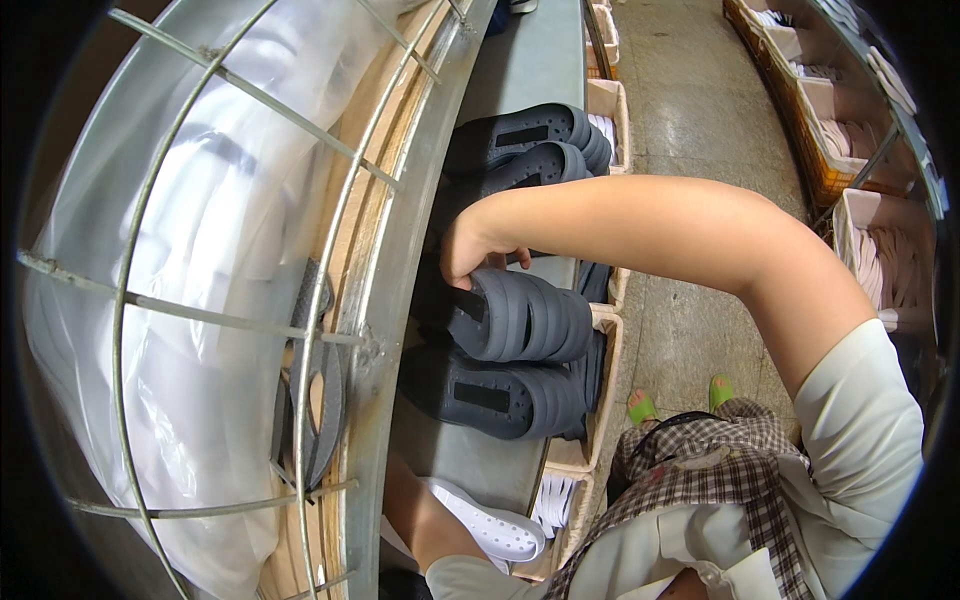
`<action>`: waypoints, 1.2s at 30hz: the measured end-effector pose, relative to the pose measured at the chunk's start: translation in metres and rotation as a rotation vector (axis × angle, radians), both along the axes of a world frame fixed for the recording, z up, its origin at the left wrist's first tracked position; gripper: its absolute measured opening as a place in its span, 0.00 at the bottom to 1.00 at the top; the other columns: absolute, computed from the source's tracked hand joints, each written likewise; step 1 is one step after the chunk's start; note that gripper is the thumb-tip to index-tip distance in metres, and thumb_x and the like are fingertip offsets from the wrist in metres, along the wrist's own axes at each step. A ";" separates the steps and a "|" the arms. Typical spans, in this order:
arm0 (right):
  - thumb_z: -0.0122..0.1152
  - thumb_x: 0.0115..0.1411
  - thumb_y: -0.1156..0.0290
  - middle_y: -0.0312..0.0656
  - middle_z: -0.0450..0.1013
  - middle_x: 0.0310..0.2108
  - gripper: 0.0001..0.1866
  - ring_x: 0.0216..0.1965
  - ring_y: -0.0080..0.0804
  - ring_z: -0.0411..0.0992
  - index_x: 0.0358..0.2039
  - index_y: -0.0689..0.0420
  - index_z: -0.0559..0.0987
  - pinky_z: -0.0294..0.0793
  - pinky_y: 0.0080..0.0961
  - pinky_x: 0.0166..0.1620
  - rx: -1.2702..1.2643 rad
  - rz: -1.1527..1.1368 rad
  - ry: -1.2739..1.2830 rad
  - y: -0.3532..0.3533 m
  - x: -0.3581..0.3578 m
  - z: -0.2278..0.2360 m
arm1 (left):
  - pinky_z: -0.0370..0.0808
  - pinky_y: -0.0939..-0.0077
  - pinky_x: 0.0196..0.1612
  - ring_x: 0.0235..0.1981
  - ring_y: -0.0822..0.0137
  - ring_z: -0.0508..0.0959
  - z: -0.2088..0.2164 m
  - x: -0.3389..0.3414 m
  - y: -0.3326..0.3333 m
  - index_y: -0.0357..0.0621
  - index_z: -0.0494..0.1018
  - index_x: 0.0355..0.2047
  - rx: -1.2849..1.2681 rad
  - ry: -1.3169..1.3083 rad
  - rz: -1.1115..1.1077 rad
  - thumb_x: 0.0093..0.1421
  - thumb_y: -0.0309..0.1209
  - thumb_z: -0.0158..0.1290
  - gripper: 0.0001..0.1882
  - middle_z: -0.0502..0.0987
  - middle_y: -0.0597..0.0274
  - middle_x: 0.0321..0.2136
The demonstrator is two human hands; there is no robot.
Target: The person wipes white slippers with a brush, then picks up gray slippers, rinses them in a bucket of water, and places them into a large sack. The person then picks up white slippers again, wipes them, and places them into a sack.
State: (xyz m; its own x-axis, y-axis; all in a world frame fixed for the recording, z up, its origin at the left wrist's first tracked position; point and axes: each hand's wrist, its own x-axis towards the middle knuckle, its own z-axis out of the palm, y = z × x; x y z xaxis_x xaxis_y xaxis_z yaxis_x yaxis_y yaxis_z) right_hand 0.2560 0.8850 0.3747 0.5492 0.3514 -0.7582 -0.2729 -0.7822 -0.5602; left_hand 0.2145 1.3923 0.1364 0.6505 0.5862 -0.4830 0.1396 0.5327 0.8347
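Several stacks of dark grey shoe soles lie on a grey shelf [490, 462] in front of me. My right hand [475, 245] reaches across from the right, its fingers bent over the far-left end of the middle stack of soles [535, 315]; the thumb is hidden. Nearer lies another stack of soles [500, 395], and farther off are two more grey stacks [530, 130]. My left forearm [430, 515] passes behind the metal rack frame, which hides the left hand. A white perforated sole [490, 520] lies beside that forearm.
At left, a wire rack [130, 300] holds a clear plastic bag [210, 250] of pale items and a dark grey sandal-like piece [315, 400]. Lined baskets [590, 450] with strips stand along the shelf. More baskets [870, 250] line the aisle's right side.
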 end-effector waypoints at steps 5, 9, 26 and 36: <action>0.57 0.54 0.58 0.53 0.48 0.64 0.38 0.62 0.51 0.54 0.62 0.54 0.56 0.61 0.54 0.55 0.081 0.001 0.004 -0.007 -0.017 0.014 | 0.79 0.68 0.43 0.44 0.51 0.75 0.036 -0.027 0.021 0.30 0.64 0.51 -0.228 -0.152 0.033 0.61 0.26 0.44 0.18 0.72 0.43 0.44; 0.60 0.52 0.56 0.54 0.61 0.57 0.33 0.58 0.48 0.60 0.55 0.59 0.67 0.61 0.53 0.55 0.261 -0.116 -0.203 -0.021 -0.037 0.017 | 0.81 0.66 0.39 0.44 0.51 0.75 0.085 -0.145 -0.012 0.30 0.65 0.49 -0.354 -0.346 -0.077 0.63 0.27 0.38 0.17 0.73 0.44 0.41; 0.54 0.59 0.74 0.38 0.75 0.34 0.08 0.36 0.22 0.72 0.38 0.63 0.75 0.72 0.20 0.40 1.195 -0.199 -0.357 -0.136 -0.267 -0.038 | 0.76 0.79 0.26 0.27 0.63 0.74 0.178 -0.450 -0.340 0.31 0.65 0.44 -0.403 -0.420 -0.362 0.57 0.25 0.45 0.15 0.71 0.46 0.35; 0.23 0.55 0.27 0.48 0.60 0.58 0.44 0.51 0.48 0.66 0.60 0.47 0.59 0.72 0.46 0.42 1.399 -0.296 0.443 -0.224 -0.303 -0.043 | 0.68 0.62 0.54 0.49 0.54 0.72 0.166 -0.419 -0.403 0.29 0.61 0.53 -0.103 -0.227 -0.736 0.46 0.24 0.59 0.33 0.70 0.46 0.48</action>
